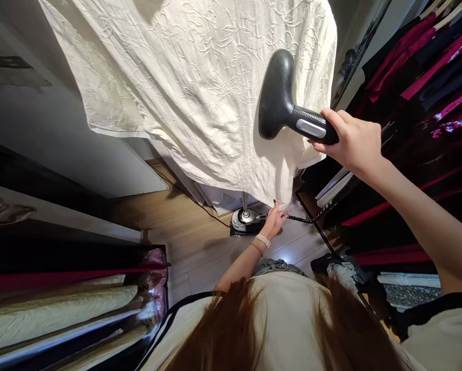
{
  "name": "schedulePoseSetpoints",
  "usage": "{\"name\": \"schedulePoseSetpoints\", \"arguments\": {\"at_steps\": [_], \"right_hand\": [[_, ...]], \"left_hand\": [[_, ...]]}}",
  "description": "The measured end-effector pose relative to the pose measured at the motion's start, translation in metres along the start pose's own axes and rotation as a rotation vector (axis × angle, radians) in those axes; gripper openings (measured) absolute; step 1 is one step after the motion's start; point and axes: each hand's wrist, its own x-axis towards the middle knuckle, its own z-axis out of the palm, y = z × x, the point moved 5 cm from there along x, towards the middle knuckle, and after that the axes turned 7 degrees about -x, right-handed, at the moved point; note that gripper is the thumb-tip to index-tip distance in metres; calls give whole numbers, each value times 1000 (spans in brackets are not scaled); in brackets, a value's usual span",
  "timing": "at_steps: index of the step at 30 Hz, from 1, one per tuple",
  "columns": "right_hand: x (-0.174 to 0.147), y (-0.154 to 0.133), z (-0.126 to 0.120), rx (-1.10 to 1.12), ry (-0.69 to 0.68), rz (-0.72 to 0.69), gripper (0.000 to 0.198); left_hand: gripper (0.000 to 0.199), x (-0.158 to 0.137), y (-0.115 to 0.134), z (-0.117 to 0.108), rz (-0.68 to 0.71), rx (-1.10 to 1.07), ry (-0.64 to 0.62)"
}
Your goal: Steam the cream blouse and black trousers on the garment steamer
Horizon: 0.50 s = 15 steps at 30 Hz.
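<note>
A white embroidered garment point(200, 87) hangs in front of me, its cloth falling in folds to an uneven hem. My right hand point(355, 139) is closed around the ridged handle of a black garment steamer head point(278, 95). The steamer's face lies against or very near the right part of the cloth; the contact itself is hidden. Lower down, my left hand point(274, 220) has its fingers at the garment's bottom hem and seems to pinch the cloth. Below the hem stands the steamer base point(244, 221) with its metal pole point(245, 200).
A dark ribbed hose point(312, 220) curves to the right from the base. Thin cable point(192, 198) runs left over the wooden floor point(200, 257). Dark and magenta clothes point(420, 62) crowd a rack on the right; more garments point(61, 309) hang at lower left.
</note>
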Motion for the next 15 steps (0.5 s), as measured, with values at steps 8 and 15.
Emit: {"name": "schedulePoseSetpoints", "arguments": {"at_steps": [8, 15], "right_hand": [[-20, 15, 21, -62, -48, 23, 56], [-46, 24, 32, -109, -156, -44, 53]], "left_hand": [[31, -1, -7, 15, -4, -8, -55], [20, 7, -32, 33, -83, -56, -2]]}}
